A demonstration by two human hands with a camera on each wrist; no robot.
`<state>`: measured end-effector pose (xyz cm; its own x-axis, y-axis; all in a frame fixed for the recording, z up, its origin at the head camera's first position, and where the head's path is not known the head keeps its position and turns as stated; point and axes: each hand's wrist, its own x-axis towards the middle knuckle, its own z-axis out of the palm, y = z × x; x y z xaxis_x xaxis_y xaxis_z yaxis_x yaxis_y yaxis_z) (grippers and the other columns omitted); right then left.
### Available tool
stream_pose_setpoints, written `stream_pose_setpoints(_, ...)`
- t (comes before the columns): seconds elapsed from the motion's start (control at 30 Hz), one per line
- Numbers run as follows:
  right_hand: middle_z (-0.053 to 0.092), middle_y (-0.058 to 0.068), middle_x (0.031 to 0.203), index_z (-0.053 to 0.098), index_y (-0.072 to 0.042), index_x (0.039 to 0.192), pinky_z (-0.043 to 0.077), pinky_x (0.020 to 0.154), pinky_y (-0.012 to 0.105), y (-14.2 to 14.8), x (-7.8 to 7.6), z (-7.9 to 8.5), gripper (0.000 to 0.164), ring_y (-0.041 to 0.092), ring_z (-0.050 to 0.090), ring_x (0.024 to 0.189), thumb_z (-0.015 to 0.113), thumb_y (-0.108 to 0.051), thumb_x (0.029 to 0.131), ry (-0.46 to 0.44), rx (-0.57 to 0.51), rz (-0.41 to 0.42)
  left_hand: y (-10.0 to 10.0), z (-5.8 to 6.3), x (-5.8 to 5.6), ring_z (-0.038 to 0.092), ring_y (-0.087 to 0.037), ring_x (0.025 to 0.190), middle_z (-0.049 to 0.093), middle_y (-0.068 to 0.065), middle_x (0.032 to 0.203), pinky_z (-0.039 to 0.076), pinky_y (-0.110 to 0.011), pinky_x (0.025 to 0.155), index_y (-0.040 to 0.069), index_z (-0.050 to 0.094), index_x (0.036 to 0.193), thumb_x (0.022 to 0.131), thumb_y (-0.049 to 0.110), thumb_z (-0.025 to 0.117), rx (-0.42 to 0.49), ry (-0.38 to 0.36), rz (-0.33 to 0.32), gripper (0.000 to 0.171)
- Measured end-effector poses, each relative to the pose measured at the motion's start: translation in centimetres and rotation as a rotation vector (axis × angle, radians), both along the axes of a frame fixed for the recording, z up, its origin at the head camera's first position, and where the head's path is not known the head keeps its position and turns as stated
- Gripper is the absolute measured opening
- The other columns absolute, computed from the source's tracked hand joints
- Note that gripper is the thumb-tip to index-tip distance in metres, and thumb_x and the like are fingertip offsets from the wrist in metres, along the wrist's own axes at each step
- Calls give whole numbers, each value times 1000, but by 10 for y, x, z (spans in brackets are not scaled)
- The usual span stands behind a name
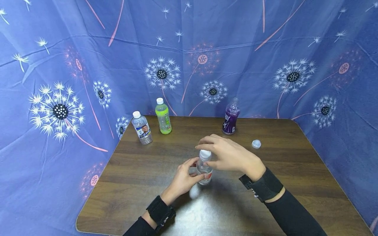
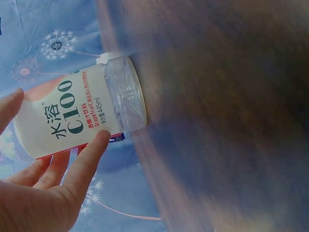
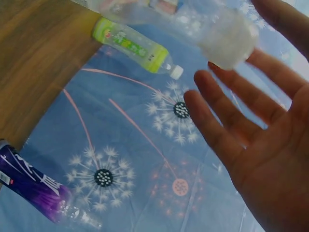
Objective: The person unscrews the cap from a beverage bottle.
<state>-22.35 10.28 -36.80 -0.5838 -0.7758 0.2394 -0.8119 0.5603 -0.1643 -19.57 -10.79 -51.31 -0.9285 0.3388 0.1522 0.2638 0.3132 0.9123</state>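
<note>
A clear bottle (image 1: 204, 167) with a white cap (image 1: 205, 154) stands upright on the table near its middle. Its white label (image 2: 67, 113) reads C100 and Grapefruit in the left wrist view. My left hand (image 1: 183, 178) holds the bottle's lower part, thumb on one side and fingers on the other. Above and to the right, my right hand (image 1: 228, 154) arches over the cap with its fingers spread. In the right wrist view the fingers (image 3: 219, 111) are nearly straight beside the cap; whether any fingertip touches it I cannot tell.
At the table's (image 1: 124, 196) back left stand a clear bottle (image 1: 143, 129) and a green-labelled bottle (image 1: 163, 118), both capped. An uncapped purple bottle (image 1: 231, 118) is at the back right. A loose translucent cap (image 1: 256, 143) lies right of it. Patterned blue cloth (image 1: 118, 65) surrounds the back.
</note>
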Motion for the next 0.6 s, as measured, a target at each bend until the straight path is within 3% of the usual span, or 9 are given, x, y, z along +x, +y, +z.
stream_pose_setpoints(0.1, 61, -2, 139, 70, -24, 126, 55, 103, 37, 1, 1, 6, 42, 16, 54, 132, 74, -15, 85, -39, 5, 77, -1, 0, 1, 59, -26, 125, 60, -1, 138, 61, -44, 93, 29, 53, 144, 88, 36, 80, -2, -14, 6, 63)
stream_pose_setpoints(0.23, 62, -4, 139, 74, -30, 116, 57, 96, 35, 1, 2, 13, 44, 16, 55, 131, 65, 0, 84, -53, 40, 122, -1, 1, 1, 57, -24, 127, 58, 3, 141, 60, -43, 96, 32, 51, 145, 88, 37, 80, -10, -39, 4, 65)
stream_pose_setpoints(0.33, 65, -6, 136, 75, -32, 110, 58, 91, 33, -1, 1, 16, 45, 15, 58, 126, 63, 3, 85, -60, 53, 132, -1, 1, 2, 57, -25, 127, 58, 2, 141, 60, -44, 96, 31, 51, 145, 88, 37, 80, -11, -36, 2, 65)
stream_pose_setpoints(0.6, 70, -7, 122, 77, -25, 108, 55, 99, 33, -3, -2, 18, 40, 15, 61, 116, 66, 6, 85, -97, 51, 165, -1, 0, 2, 59, -26, 125, 60, -1, 138, 61, -44, 93, 31, 51, 145, 87, 37, 81, -17, -2, 14, 65)
